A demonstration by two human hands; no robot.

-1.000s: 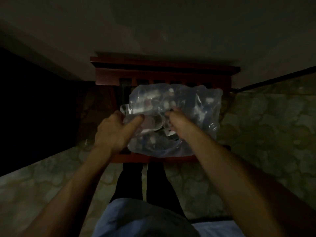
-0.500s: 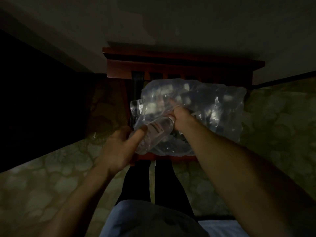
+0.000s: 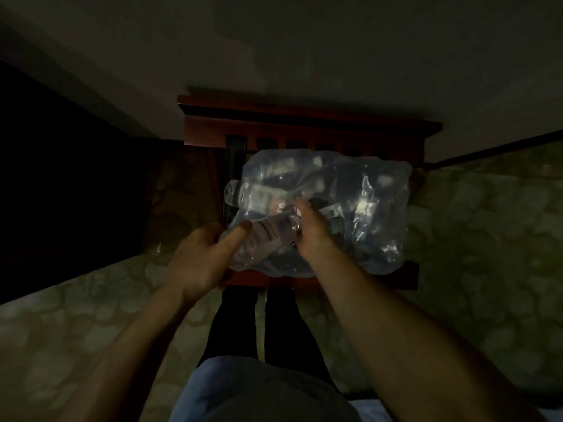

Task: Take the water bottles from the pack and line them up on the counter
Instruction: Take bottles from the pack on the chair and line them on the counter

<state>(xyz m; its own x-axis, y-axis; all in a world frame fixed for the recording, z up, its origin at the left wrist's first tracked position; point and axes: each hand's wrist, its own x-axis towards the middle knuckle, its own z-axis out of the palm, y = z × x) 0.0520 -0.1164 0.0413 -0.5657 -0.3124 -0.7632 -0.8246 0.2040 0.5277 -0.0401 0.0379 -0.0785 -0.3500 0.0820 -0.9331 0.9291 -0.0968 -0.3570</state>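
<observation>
Nearest the camera are a pale blue shirt (image 3: pixel 262 391) and dark trousers (image 3: pixel 234 324) above a mottled green floor (image 3: pixel 487 254). Both forearms reach toward twelve o'clock over the near edge of a red wooden bench (image 3: pixel 304 123). The left hand (image 3: pixel 201 260) curls round the base end of a clear water bottle (image 3: pixel 268 239), thumb laid along its side, grasping it. The right hand (image 3: pixel 313 233) closes round the bottle's neck end, grasping it too; the cap is hidden by the fingers. The bottle lies nearly flat, its long axis running from about eight o'clock at the base to two o'clock at the neck, at the near left corner of the shrink-wrapped pack (image 3: pixel 365 208). The pack rests on the bench and holds more bottles under crumpled clear film; their number cannot be told in the dim light. One bottle end (image 3: pixel 234 193) pokes from the pack's left side at nine o'clock. Compared with a second ago, the held bottle has come further out of the film toward the person, and the left hand has dropped from the film to the bottle's base. Beyond the bench is a plain dark wall (image 3: pixel 304 50).
</observation>
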